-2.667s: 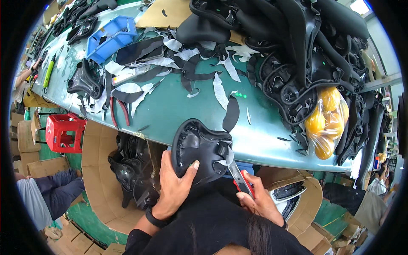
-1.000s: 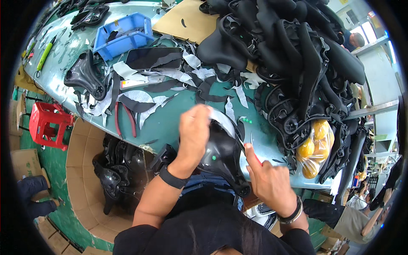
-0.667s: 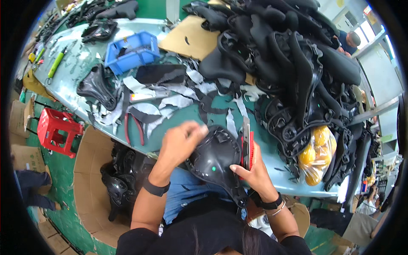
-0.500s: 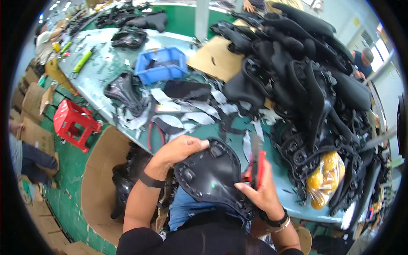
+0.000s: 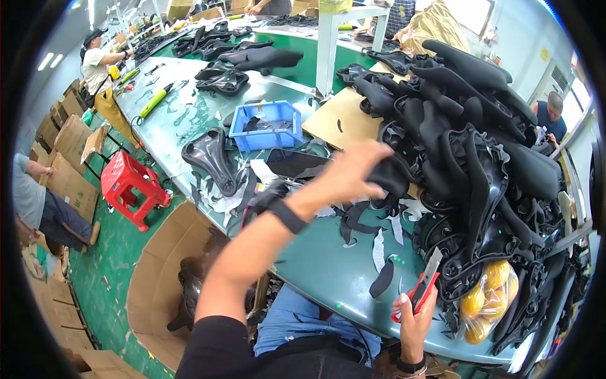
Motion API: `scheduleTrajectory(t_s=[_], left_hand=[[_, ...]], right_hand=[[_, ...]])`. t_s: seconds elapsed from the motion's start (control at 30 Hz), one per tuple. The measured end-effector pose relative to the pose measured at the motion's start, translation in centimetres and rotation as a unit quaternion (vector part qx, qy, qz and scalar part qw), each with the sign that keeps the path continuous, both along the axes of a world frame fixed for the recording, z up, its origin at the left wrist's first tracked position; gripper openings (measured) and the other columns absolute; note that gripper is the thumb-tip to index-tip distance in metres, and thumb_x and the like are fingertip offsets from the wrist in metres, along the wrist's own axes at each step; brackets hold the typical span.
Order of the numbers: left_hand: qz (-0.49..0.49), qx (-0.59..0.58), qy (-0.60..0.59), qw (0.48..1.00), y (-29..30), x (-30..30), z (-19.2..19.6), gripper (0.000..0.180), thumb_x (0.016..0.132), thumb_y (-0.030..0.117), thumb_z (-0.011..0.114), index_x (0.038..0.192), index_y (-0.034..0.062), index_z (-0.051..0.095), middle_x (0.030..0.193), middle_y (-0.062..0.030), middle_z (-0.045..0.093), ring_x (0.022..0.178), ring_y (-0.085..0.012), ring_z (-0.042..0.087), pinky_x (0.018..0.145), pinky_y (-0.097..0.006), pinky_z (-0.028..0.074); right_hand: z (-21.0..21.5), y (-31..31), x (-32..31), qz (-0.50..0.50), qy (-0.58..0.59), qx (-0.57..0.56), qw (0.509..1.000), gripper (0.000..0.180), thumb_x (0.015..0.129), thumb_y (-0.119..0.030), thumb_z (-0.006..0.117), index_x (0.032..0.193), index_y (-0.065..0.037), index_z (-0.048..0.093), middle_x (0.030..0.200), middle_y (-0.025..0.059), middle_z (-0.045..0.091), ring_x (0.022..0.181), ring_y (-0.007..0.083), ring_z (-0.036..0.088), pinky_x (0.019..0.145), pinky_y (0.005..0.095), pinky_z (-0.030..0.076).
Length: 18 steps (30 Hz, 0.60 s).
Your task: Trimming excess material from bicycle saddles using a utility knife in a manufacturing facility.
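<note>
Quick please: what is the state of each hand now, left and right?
Left hand: open, holding nothing, reaching toward the pile of black seat shells.
Right hand: closed on a red utility knife.

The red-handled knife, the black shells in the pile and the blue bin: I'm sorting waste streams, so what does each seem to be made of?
The knife in the right hand: grey blade, apparently metal, in a red handle, likely plastic.
The pile of black shells: moulded forms with a dull sheen and ribbed edges, probably plastic or rubbery foam; the look leaves it open.
The blue bin: glossy, thin rigid walls, likely moulded plastic.
</note>
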<state>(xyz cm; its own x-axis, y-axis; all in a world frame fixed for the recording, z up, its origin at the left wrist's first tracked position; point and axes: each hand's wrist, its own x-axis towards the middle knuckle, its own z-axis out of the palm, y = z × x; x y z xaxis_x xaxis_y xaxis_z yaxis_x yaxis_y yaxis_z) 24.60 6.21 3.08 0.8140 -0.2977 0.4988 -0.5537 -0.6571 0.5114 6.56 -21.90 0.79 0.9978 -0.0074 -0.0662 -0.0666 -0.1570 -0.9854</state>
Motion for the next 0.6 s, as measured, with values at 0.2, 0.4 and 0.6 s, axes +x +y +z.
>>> scheduleTrajectory(t_s=[0.2, 0.4, 0.6], left_hand=[[0.237, 0.21, -0.165, 0.934, -7.2, 0.6, -4.9, 0.051, 0.077, 0.01, 0.065, 0.126, 0.0098, 0.051, 0.145, -0.0258, 0.033, 0.124, -0.0369, 0.046, 0.095, -0.047, 0.039], [0.125, 0.192, -0.289, 0.929, -2.2, -1.1, -1.1, 0.039, 0.076, 0.006, 0.061, 0.115, 0.0071, 0.06, 0.13, -0.019, 0.052, 0.102, -0.0294, 0.057, 0.086, -0.039, 0.043], [0.235, -0.21, -0.134, 0.94, 0.1, -8.9, 6.3, 0.029, 0.09, 0.016, 0.063, 0.112, -0.0026, 0.065, 0.101, -0.0126, 0.068, 0.09, -0.0236, 0.065, 0.081, -0.033, 0.049]], right_hand=[[-0.8, -1.4, -1.2, -0.031, 0.016, 0.013, 0.999, 0.053, 0.089, -0.004, 0.06, 0.135, 0.0, 0.034, 0.087, 0.0074, 0.054, 0.067, 0.0142, 0.061, 0.058, 0.0265, 0.051], [-1.6, -2.7, -2.2, -0.05, 0.032, 0.022, 0.998, 0.049, 0.089, -0.005, 0.06, 0.133, 0.0, 0.038, 0.084, 0.0059, 0.055, 0.063, 0.0131, 0.06, 0.057, 0.0261, 0.051], [-3.1, -3.2, -2.5, -0.062, 0.063, 0.028, 0.996, 0.044, 0.091, -0.007, 0.058, 0.13, 0.0, 0.04, 0.084, 0.005, 0.056, 0.065, 0.0117, 0.06, 0.058, 0.0247, 0.051]])
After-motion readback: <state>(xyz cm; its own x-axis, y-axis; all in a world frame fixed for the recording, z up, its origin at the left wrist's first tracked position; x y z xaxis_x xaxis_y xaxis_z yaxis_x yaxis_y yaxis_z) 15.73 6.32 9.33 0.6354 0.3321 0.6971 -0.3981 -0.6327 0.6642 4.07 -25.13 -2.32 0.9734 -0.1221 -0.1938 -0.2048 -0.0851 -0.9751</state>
